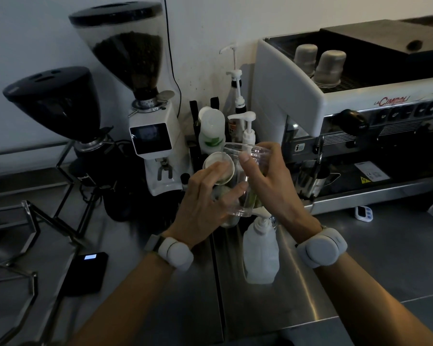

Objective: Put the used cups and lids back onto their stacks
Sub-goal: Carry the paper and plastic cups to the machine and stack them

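Observation:
A clear plastic cup (245, 156) is held upright above the steel counter, in the middle of the view. My right hand (268, 181) grips its side, thumb on the near wall and fingers round the far wall. My left hand (210, 201) reaches in from the left, its fingers laid over a white paper cup (219, 167) that tilts its round end toward me, and its fingertips touch the clear cup's lower wall. Whether the left hand grips the paper cup is hidden by its own fingers.
Two coffee grinders (150, 136) stand at the back left. Pump bottles (248, 131) crowd behind the cups, and another white pump bottle (260, 250) stands just below my hands. An espresso machine (335, 103) fills the right. A small black scale (86, 273) lies at left.

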Demonstrator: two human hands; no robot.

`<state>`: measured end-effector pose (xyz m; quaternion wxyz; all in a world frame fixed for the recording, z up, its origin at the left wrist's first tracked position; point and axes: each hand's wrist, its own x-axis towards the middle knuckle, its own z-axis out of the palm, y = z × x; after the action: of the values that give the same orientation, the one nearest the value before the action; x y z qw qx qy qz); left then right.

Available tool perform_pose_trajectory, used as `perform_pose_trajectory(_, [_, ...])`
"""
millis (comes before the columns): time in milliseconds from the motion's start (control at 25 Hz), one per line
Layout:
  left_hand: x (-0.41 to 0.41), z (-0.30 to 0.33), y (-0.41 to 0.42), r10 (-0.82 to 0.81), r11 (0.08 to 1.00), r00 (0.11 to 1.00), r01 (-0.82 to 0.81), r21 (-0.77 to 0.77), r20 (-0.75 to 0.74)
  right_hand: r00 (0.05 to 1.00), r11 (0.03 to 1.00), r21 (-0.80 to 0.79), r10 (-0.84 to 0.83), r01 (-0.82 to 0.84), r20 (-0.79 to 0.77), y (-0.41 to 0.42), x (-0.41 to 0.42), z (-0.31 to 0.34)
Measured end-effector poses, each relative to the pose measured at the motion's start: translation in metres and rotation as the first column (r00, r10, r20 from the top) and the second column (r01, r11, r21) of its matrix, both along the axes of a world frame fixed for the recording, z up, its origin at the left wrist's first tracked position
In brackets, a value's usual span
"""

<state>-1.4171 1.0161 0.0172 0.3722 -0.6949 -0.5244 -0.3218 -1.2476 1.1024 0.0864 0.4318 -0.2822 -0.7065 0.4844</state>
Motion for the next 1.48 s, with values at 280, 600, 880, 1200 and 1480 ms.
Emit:
perform_pose_trajectory(280, [0.004, -0.004, -0.035, -0.048, 0.996, 0.995, 0.055, 0.066, -0.092, 0.968, 0.987, 0.032, 0.146, -0.155, 0.203, -0.016, -0.003, -0.015])
perform_pose_trajectory(600, [-0.01, -0.023, -0.077, -0.066, 0.985, 0.997, 0.071, -0.159, 0.04, 0.934, 0.973, 0.21, 0.015, -0.096, 0.358, -0.015, -0.002, -0.034])
perform_pose_trajectory(880, [-0.004, -0.043, -0.068, -0.106, 0.882, 0.987, 0.151, -0.446, 0.124, 0.893, 0.973, 0.229, -0.073, -0.034, 0.445, 0.0, 0.008, -0.049])
perform_pose_trajectory(1200, [-0.004, -0.048, -0.04, 0.045, 0.738, 0.961, 0.153, -0.657, 0.274, 0.844, 0.98, 0.19, -0.057, -0.054, 0.533, 0.009, 0.019, -0.065])
perform_pose_trajectory(1480, [-0.016, -0.061, -0.012, 0.127, 0.68, 0.898, 0.23, -0.697, 0.42, 0.843, 0.969, 0.237, -0.076, -0.063, 0.533, 0.015, 0.022, -0.063])
